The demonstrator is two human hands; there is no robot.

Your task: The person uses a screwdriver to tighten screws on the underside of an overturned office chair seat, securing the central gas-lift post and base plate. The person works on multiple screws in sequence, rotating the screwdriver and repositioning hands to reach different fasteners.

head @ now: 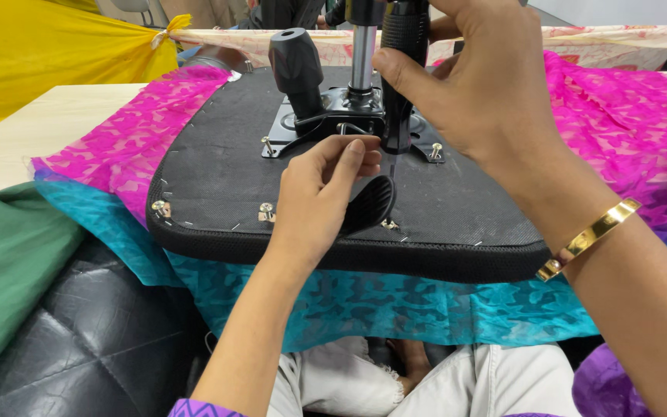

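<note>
Head view, nearest edge: white trousers (395,382) over the person's lap, a purple patterned sleeve edge (198,408) at the bottom, a quilted black cushion (94,332) to the left and a green cloth (5,262) beside it.
Table covering: a turquoise and pink patterned fabric (349,301) hangs over the near edge of the pale table (40,131) and lies under the seat.
Seat: an upturned black chair seat (272,154) rests on the fabric, underside up, with small screws and staples along its near rim.
Left hand: the left hand (314,201) has its fingers closed on a curved black plastic part (368,205), pressing it against the seat's underside near the front rim.
Right hand: the right hand (476,85) is wrapped tightly around the black ribbed handle of a screwdriver (403,46), whose thin shaft points straight down just beside the plastic part; a gold bangle (590,235) sits on that forearm.
Mechanism: a black metal plate (333,116) is bolted at the seat's centre, with a black knobbed lever (295,66) and a shiny gas-lift column (362,54) rising from it.
Far side: a yellow cloth (48,54) at upper left and a pale printed cloth (619,38) stretched across the back.
</note>
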